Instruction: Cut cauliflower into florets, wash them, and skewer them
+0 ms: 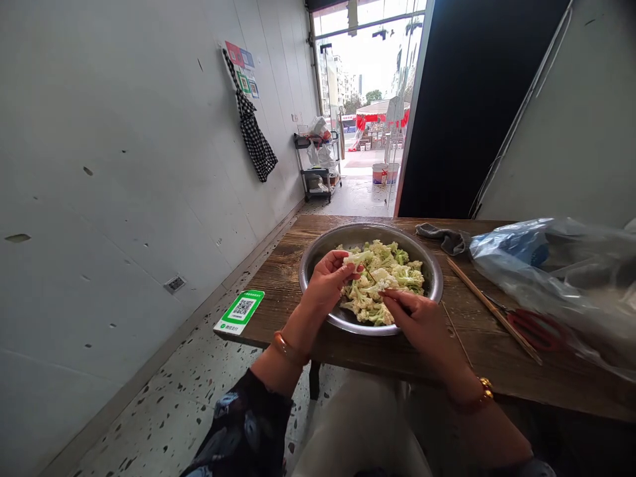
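Note:
A wide metal bowl (435, 281) full of cut cauliflower (382, 255) stands on the wooden table. Over its left side, my left hand (330, 275) pinches a pale cauliflower floret (358, 258) between thumb and fingers. My right hand (412, 315) is closed above the bowl's near right part, fingertips pinching a thin wooden skewer (369, 272). The skewer slants up toward the floret; whether its tip is inside the floret I cannot tell. Another thin stick (457, 334) lies on the table beside my right wrist.
Right of the bowl lie longer wooden sticks (491, 308), red-handled scissors (539, 329), a dark cloth (444, 238) and a large clear plastic bag (561, 265). A green QR-code card (242, 308) lies at the table's left corner. Beyond, a cart (318, 165) stands near the glass doorway.

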The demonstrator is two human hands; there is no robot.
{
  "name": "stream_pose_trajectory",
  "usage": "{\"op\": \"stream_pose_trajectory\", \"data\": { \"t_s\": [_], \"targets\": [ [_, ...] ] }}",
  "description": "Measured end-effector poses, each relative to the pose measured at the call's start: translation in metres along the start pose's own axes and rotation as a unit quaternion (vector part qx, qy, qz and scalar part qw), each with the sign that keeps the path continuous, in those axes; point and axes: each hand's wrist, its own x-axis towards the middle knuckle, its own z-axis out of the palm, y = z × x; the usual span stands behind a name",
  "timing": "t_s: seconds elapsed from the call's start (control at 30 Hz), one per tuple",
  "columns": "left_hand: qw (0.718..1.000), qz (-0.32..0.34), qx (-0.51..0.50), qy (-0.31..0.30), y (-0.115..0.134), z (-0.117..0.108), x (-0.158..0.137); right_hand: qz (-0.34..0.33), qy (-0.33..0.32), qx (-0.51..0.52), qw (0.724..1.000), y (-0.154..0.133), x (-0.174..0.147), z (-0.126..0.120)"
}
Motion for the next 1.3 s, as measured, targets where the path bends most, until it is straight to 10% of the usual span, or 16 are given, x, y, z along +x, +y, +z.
{"op": "stream_pose_trajectory", "data": {
  "t_s": [1.3],
  "targets": [
    [0.983, -0.023, 0.16, -0.092, 0.0, 0.013, -0.005, 0.031, 0.034, 0.071, 0.996, -0.008, 0.008, -0.005]
  ]
}}
